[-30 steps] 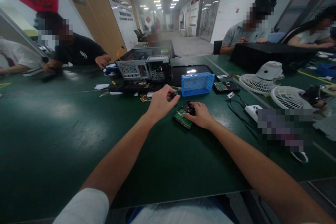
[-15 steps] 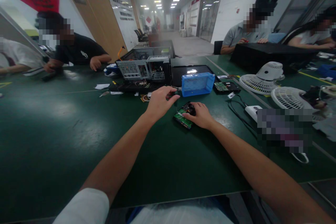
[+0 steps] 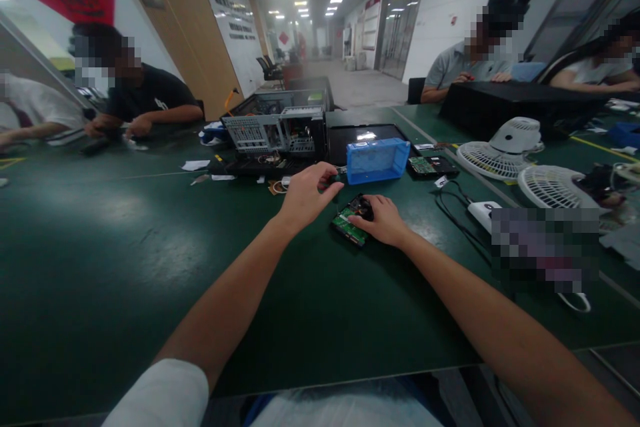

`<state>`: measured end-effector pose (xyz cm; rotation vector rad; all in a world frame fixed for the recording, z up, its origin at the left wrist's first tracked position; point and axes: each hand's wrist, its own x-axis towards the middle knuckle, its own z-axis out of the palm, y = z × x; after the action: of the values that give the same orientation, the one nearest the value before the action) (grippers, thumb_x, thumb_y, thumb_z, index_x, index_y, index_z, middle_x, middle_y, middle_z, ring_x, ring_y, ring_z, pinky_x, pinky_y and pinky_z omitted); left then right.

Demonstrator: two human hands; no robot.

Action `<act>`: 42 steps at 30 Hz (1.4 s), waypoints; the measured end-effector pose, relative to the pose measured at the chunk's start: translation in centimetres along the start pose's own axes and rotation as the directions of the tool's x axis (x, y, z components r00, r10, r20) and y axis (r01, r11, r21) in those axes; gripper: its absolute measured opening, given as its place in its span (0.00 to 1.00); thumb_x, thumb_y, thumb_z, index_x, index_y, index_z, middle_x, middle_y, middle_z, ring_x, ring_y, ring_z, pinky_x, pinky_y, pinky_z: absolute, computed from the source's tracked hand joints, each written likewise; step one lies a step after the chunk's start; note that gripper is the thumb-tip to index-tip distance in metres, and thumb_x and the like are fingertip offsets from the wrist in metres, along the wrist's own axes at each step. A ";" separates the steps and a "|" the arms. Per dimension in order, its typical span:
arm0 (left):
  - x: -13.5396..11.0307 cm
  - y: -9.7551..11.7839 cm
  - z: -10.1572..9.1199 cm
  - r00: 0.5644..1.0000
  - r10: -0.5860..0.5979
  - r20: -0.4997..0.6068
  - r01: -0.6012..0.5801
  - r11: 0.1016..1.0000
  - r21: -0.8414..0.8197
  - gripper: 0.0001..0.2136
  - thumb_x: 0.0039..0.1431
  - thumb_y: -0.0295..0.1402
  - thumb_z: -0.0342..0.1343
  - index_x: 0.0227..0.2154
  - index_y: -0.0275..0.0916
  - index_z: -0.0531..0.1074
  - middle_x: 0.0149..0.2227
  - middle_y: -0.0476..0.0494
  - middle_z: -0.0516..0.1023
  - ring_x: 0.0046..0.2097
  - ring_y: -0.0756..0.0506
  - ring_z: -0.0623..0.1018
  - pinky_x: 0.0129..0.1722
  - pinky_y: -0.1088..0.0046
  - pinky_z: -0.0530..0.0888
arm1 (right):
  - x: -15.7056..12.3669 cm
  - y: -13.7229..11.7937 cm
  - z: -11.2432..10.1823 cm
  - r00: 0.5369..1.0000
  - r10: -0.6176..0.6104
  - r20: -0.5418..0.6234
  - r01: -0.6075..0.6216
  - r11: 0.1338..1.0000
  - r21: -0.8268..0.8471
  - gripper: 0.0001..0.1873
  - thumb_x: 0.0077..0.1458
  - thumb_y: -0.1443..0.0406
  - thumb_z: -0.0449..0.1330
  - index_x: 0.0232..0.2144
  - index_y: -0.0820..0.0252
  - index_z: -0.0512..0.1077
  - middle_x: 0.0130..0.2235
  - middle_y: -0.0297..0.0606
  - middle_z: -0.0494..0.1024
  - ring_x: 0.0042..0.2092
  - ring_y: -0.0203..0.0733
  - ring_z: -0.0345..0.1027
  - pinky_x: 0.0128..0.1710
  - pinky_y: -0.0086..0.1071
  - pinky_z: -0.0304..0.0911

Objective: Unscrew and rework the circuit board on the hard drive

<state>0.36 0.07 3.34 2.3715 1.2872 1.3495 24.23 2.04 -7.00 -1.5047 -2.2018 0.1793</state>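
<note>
A hard drive (image 3: 350, 229) lies on the green table with its green circuit board facing up. My right hand (image 3: 384, 219) is closed around its right side, the thumb resting over the board. Above the drive's far left edge, my left hand (image 3: 311, 190) pinches the dark handle of a small screwdriver (image 3: 337, 204). Its thin shaft points down to the drive; the tip is too small to make out. Just behind the hands a blue plastic bin (image 3: 377, 163) is tipped on its side.
An opened computer case (image 3: 277, 130) stands behind my left hand. Another hard drive (image 3: 433, 166) lies right of the bin. Farther right are white fans (image 3: 500, 153), a power strip (image 3: 483, 212) and a black case (image 3: 520, 103). Several people sit around the table (image 3: 240, 267).
My hands, the screwdriver and the hard drive hold nearly the same position. Across the table at left, the person in black has lowered a hand and drawn it leftward.
</note>
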 end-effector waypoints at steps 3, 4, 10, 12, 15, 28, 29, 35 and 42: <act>0.0 -0.2 0.1 1.000 0.023 0.005 -0.023 1.000 0.009 0.09 0.61 0.32 0.62 0.44 0.41 0.75 0.41 0.46 0.80 0.40 0.46 0.80 0.41 0.69 0.79 | 0.0 -0.2 -0.1 1.000 0.000 0.000 0.000 1.000 0.002 0.43 0.57 0.37 0.58 0.62 0.60 0.67 0.58 0.53 0.74 0.61 0.62 0.65 0.63 0.52 0.56; 0.0 -0.2 0.1 1.000 0.028 0.008 -0.029 0.999 0.014 0.09 0.61 0.33 0.62 0.44 0.41 0.75 0.42 0.46 0.80 0.40 0.46 0.80 0.41 0.69 0.79 | 0.0 -0.2 -0.1 1.000 -0.001 0.001 0.001 1.000 0.003 0.43 0.57 0.37 0.58 0.62 0.61 0.67 0.58 0.53 0.74 0.61 0.61 0.65 0.63 0.51 0.56; 0.0 -0.1 -0.1 0.999 0.029 0.024 -0.029 0.999 0.036 0.10 0.62 0.33 0.61 0.46 0.41 0.76 0.43 0.45 0.81 0.41 0.46 0.80 0.42 0.69 0.80 | 0.1 -0.1 -0.1 1.000 -0.005 0.002 0.005 1.000 0.007 0.42 0.58 0.38 0.58 0.62 0.61 0.66 0.59 0.54 0.73 0.61 0.61 0.64 0.63 0.52 0.55; 0.0 0.0 -0.1 0.999 0.029 0.022 -0.030 0.999 0.039 0.10 0.62 0.33 0.62 0.46 0.40 0.76 0.43 0.45 0.81 0.41 0.46 0.80 0.42 0.69 0.80 | 0.1 0.0 0.0 1.000 -0.006 0.003 0.006 1.000 0.007 0.42 0.57 0.38 0.58 0.62 0.61 0.66 0.59 0.53 0.73 0.61 0.61 0.64 0.63 0.52 0.55; 0.0 0.1 -0.1 1.000 0.021 0.018 -0.022 0.999 0.032 0.11 0.61 0.33 0.63 0.46 0.40 0.76 0.43 0.45 0.82 0.41 0.46 0.81 0.42 0.69 0.80 | 0.1 0.1 0.0 1.000 -0.003 0.007 0.003 1.000 0.005 0.43 0.57 0.37 0.58 0.62 0.61 0.66 0.59 0.53 0.73 0.61 0.61 0.65 0.63 0.52 0.56; -0.1 0.1 0.0 1.000 -0.010 0.022 0.010 0.999 -0.031 0.10 0.60 0.34 0.65 0.43 0.41 0.75 0.40 0.47 0.81 0.41 0.46 0.81 0.42 0.69 0.81 | 0.0 0.1 0.1 1.000 -0.008 -0.012 0.008 1.000 0.004 0.43 0.57 0.37 0.58 0.62 0.60 0.67 0.58 0.53 0.74 0.61 0.62 0.65 0.63 0.53 0.56; -0.1 0.1 0.0 1.000 -0.007 0.022 0.007 0.999 -0.032 0.10 0.60 0.34 0.65 0.43 0.42 0.75 0.40 0.47 0.81 0.40 0.46 0.81 0.42 0.69 0.80 | 0.0 0.1 0.1 1.000 -0.009 -0.013 0.009 1.000 0.002 0.43 0.57 0.37 0.58 0.62 0.60 0.67 0.59 0.53 0.74 0.61 0.62 0.65 0.63 0.53 0.56; -0.1 0.2 0.1 1.000 -0.008 0.012 0.009 1.000 -0.026 0.11 0.60 0.34 0.65 0.43 0.42 0.73 0.39 0.47 0.80 0.40 0.47 0.81 0.40 0.70 0.80 | 0.0 -0.2 -0.1 1.000 -0.004 -0.001 0.004 1.000 -0.006 0.42 0.58 0.38 0.58 0.62 0.60 0.67 0.58 0.53 0.74 0.61 0.61 0.65 0.63 0.52 0.56; -0.1 0.2 0.1 1.000 0.002 0.027 -0.002 1.000 -0.006 0.09 0.61 0.34 0.63 0.43 0.42 0.73 0.40 0.47 0.80 0.40 0.47 0.80 0.41 0.70 0.79 | 0.0 -0.3 -0.2 1.000 0.005 -0.005 -0.005 1.000 -0.008 0.42 0.57 0.37 0.58 0.61 0.60 0.67 0.58 0.53 0.74 0.61 0.61 0.65 0.63 0.52 0.56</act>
<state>0.52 -0.09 3.26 2.3789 1.2724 1.3157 24.08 1.90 -6.71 -1.5133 -2.1977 0.1691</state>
